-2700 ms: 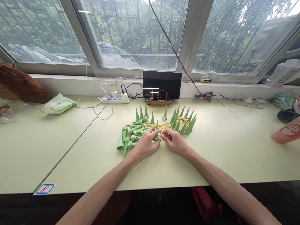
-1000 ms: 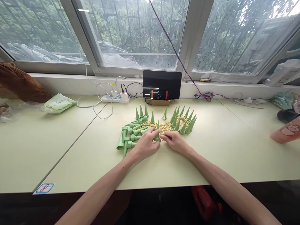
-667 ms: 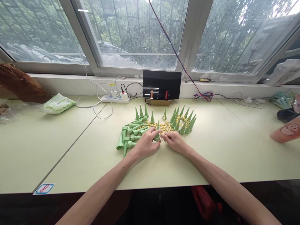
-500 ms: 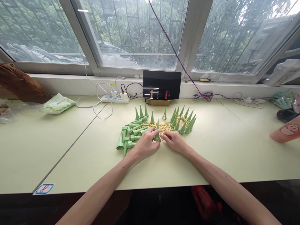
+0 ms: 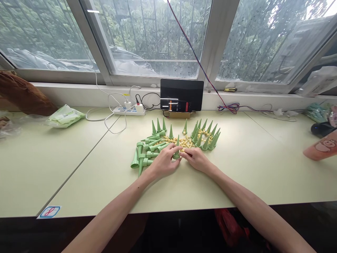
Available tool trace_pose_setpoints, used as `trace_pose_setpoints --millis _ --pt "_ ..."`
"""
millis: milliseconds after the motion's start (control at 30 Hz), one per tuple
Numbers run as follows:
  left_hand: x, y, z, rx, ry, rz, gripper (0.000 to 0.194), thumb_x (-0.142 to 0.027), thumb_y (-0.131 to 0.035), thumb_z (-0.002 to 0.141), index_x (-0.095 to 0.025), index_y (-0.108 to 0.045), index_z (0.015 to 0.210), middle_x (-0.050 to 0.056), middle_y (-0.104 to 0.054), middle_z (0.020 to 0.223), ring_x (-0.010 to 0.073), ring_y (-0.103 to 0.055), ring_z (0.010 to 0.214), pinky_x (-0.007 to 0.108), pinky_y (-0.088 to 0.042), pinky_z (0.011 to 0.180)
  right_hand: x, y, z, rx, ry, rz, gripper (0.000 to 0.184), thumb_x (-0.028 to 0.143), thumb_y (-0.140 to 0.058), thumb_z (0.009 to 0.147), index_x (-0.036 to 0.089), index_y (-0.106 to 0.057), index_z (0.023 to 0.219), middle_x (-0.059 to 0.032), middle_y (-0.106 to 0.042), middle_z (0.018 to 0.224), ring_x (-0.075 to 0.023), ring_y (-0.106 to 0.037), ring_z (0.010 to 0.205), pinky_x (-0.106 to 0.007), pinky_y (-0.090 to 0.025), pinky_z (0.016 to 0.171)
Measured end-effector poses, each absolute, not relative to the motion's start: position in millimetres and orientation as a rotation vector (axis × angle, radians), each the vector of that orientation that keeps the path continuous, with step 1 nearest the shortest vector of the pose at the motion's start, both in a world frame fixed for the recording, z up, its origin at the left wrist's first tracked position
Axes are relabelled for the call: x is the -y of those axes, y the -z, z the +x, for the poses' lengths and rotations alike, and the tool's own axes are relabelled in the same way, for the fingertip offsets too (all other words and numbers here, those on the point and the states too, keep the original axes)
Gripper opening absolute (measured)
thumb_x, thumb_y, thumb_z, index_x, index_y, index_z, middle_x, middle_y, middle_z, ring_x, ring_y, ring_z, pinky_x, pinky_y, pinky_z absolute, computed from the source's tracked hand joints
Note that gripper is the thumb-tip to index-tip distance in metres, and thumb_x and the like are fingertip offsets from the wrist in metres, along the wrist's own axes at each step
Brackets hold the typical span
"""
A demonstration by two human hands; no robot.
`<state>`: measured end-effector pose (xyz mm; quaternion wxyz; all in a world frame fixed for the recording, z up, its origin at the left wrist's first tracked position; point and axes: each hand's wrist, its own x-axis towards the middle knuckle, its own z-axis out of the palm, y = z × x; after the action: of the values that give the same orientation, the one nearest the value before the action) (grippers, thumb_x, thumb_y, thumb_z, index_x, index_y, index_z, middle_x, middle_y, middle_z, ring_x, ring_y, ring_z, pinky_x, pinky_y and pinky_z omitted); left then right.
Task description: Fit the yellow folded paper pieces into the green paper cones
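My left hand (image 5: 166,160) is closed around the lower part of an upright green plastic watering spike (image 5: 177,150), its point facing up. Just right of it, my right hand (image 5: 195,158) has its thumb and fingers pinched together close to the spike's side. What the right fingertips hold is mostly hidden; a bit of yellow shows beside them. Small yellow plastic pieces (image 5: 187,142) lie scattered behind both hands. More green spikes (image 5: 207,141) stand upright to the right, and several others (image 5: 140,158) lie in a pile to the left.
A phone (image 5: 180,106) leans against a black tablet (image 5: 181,91) at the back of the table. Left of them is a power strip (image 5: 130,111) with white cables. A green-white packet (image 5: 66,116) lies far left; a pink cup (image 5: 321,146) is at far right.
The right fingertips make small shifts beside the spike. The spike, held in my left hand, tilts slightly but stays in the same place. The surrounding spikes remain where they were.
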<state>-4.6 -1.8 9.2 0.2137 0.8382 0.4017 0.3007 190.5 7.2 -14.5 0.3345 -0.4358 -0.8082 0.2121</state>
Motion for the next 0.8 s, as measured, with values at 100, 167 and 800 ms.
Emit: trace_pose_setpoints --millis 100,167,800 --pt "1.8 -9.8 -4.7 -1.092 -0.837 2.321 0.038 -0.020 -0.056 0.086 -0.023 -0.063 0.123 0.004 -0.056 0.093 0.0121 -0.049 0.064 0.028 -0.045 0.062 -7.3 14.8 190.7 2.123 -0.537 -1.141 0.053 0.050 -0.041 0.100 0.019 -0.044 0.057 0.0031 -0.037 0.053 -0.0111 -0.033 0.050 -0.027 -0.026 0.052" --pt "1.8 -9.9 -4.7 -1.083 -0.838 2.321 0.036 -0.021 -0.057 0.086 -0.023 -0.063 0.122 0.004 -0.055 0.093 0.0116 -0.049 0.063 0.028 -0.045 0.062 -7.5 14.7 190.6 2.132 -0.545 -1.140 0.054 0.050 -0.038 0.101 0.019 -0.044 0.057 0.0028 -0.038 0.053 -0.0111 -0.033 0.050 -0.028 -0.026 0.052" --pt "1.1 -5.8 -4.0 -1.147 -0.839 2.293 0.035 -0.024 -0.056 0.089 -0.023 -0.063 0.124 0.003 -0.054 0.094 0.0122 -0.049 0.064 0.028 -0.045 0.064 -8.3 16.9 190.9 2.093 -0.546 -1.153 0.036 0.037 -0.053 0.096 0.020 -0.047 0.064 0.0034 -0.044 0.057 -0.0122 -0.038 0.053 -0.026 -0.029 0.054"
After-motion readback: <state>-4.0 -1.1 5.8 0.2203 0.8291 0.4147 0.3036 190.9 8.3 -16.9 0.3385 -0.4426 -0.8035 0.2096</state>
